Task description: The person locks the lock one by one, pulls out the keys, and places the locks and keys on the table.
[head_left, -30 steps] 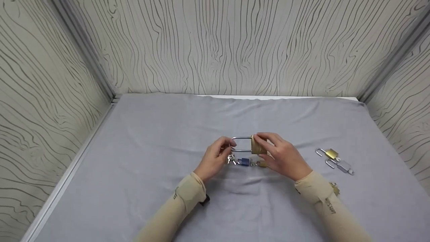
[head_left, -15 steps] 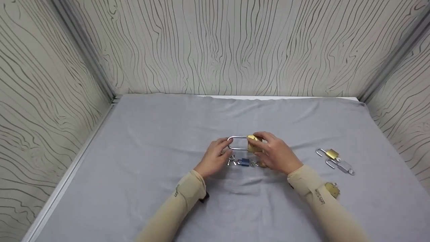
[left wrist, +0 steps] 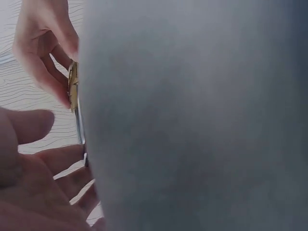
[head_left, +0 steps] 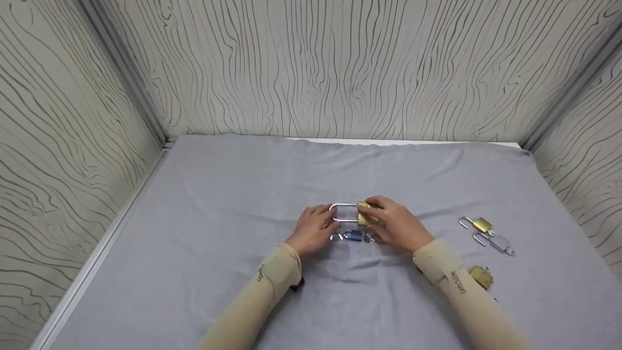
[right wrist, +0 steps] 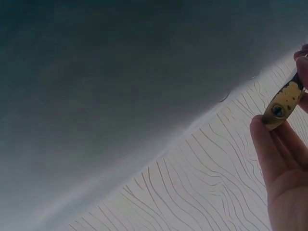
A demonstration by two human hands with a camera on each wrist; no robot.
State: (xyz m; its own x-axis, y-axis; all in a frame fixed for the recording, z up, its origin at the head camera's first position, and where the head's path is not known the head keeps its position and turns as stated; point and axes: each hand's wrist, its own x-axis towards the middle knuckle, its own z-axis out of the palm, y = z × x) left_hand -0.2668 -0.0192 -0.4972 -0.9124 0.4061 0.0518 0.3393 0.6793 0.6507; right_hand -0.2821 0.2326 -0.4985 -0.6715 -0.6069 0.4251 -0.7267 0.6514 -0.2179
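Observation:
A brass padlock (head_left: pixel 365 213) with a long steel shackle (head_left: pixel 346 204) lies sideways between the two hands, shackle toward the left. My right hand (head_left: pixel 399 224) pinches its body between thumb and fingers. In the right wrist view the keyhole end of the padlock (right wrist: pixel 284 103) shows beyond the fingertips. At the shackle's curved end, my left hand (head_left: pixel 312 230) touches it with extended fingers. The left wrist view shows that left thumb (left wrist: pixel 33 126) standing apart from the shackle. Just nearer on the cloth lie a small blue padlock (head_left: pixel 354 236) and loose keys (head_left: pixel 336 236), partly hidden.
On the right of the grey cloth (head_left: pixel 233 194) are an unlocked gold padlock (head_left: pixel 482 224) and an unlocked silver padlock (head_left: pixel 498 243). Another brass padlock (head_left: pixel 481 277) sits beside the right sleeve (head_left: pixel 454 277). Wood-patterned walls (head_left: pixel 311 68) enclose the table.
The brass padlock has shifted slightly left and turned its broad face more upward. Both hands have come down a little toward the cloth, the right hand also moving left.

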